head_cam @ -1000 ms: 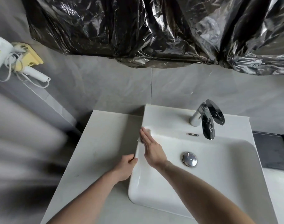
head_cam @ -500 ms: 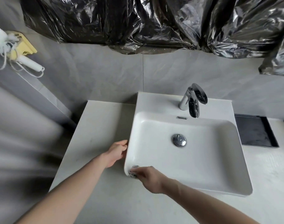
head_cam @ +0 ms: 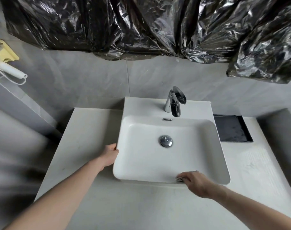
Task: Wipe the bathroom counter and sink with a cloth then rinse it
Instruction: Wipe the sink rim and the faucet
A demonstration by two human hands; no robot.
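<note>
Cloth position update: front rim of sink, right of centre

Item 1, cloth (head_cam: 179,179). Small, light, mostly hidden; only a bunched corner shows beneath the right hand (head_cam: 194,180). It lies on the near rim of the sink (head_cam: 206,146), right of the middle. Half a second ago it was at the front-left corner of that rim; 1 second ago it was pressed flat against the left rim, farther back. The stroke has therefore run down the left edge, turned the corner and is travelling rightward along the front.

Item 2, right hand. Fingers curled over the cloth, holding it down on the rim; the grip is closed on the cloth.

Item 3, left hand (head_cam: 110,156). Rests against the outer left wall of the sink, low on the tabletop (head_cam: 85,130). It has stayed at about this spot through the last second. Its fingertips are hidden behind the sink wall, so whether its grip is open or curled I cannot tell.

Item 4, tap (head_cam: 174,102). No water visible from it; the drain stopper (head_cam: 165,141) sits in the basin floor.

Item 5, black tray (head_cam: 231,130). On the tabletop, just beside the sink on its right.

Assessment: left rim and front-left corner appear covered. Remaining, by judgement: the rest of the front rim, right rim, basin interior, possibly parts of the tabletop, then the rinse under the tap.
</note>
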